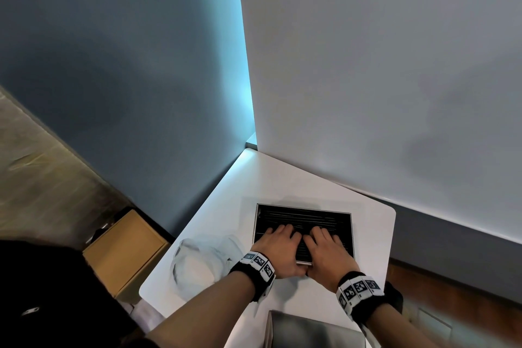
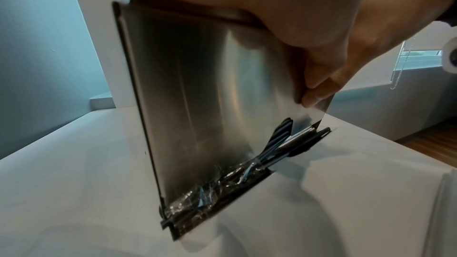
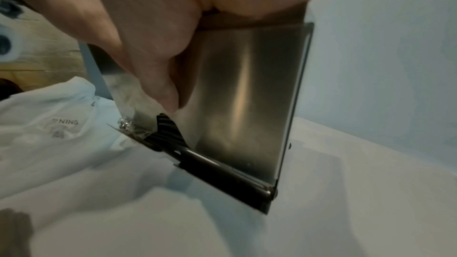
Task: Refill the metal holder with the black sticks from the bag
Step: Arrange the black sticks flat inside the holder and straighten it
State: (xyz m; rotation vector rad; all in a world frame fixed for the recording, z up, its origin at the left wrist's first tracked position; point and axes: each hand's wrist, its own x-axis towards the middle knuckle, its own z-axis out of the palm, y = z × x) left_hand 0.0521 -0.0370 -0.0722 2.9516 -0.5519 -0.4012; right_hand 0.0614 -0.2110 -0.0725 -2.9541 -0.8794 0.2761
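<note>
The metal holder (image 1: 351, 223) stands on the white table (image 1: 226, 192), its top uncovered and filled with black sticks (image 1: 305, 217) lying crosswise. Both hands lie over its near side. The fingers of my left hand (image 1: 278, 243) and right hand (image 1: 324, 246) rest flat on the sticks, and both thumbs press on the front wall (image 2: 197, 85). In the wrist views black sticks (image 2: 281, 136) show at the bottom slot (image 3: 170, 130), with crinkled clear wrap (image 2: 210, 192) along it. The clear plastic bag (image 1: 203, 260) lies slack on the table left of the holder.
A grey metal piece (image 1: 310, 330) lies at the table's near edge. A white wall (image 1: 367, 65) stands close behind the holder and a blue wall (image 1: 141, 65) to the left. A cardboard box (image 1: 127, 248) sits on the floor at the left.
</note>
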